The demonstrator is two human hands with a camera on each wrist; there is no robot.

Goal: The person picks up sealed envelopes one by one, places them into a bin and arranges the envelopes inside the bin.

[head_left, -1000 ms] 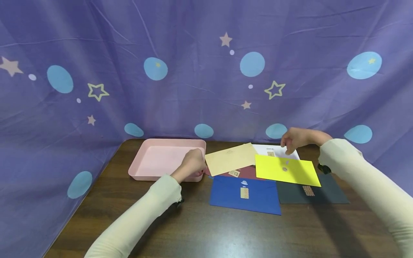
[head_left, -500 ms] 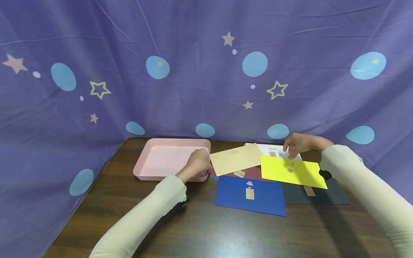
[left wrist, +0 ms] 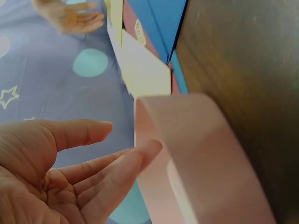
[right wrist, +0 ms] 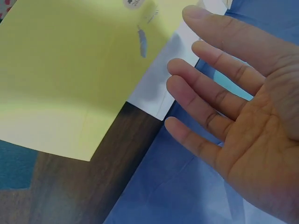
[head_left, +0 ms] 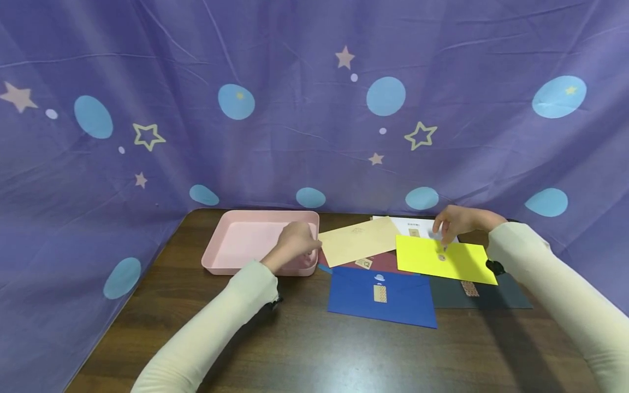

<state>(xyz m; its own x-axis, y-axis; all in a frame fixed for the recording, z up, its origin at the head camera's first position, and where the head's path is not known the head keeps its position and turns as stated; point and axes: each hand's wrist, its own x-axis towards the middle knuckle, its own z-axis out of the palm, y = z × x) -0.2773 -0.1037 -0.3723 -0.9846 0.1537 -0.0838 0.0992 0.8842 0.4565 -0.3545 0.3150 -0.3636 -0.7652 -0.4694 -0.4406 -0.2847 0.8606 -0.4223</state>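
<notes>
My left hand hovers over the right end of the pink tray. In the left wrist view its fingers are relaxed and hold nothing, with a fingertip right at the rim of the tray. Above the far edge of the yellow envelope is my right hand. The right wrist view shows this hand with spread fingers and a bare palm, beside the yellow envelope. A white envelope lies partly hidden beneath the yellow one.
A cream envelope overlaps a maroon one, right of the tray. In front lies a blue envelope; a dark grey-green one is at the right. A purple patterned cloth hangs along the brown table's back edge.
The left fingers have loosened and lifted at the tray's right rim. My right hand has come lower towards the yellow envelope. Tray and nearby envelopes appear slightly further right than a second ago.
</notes>
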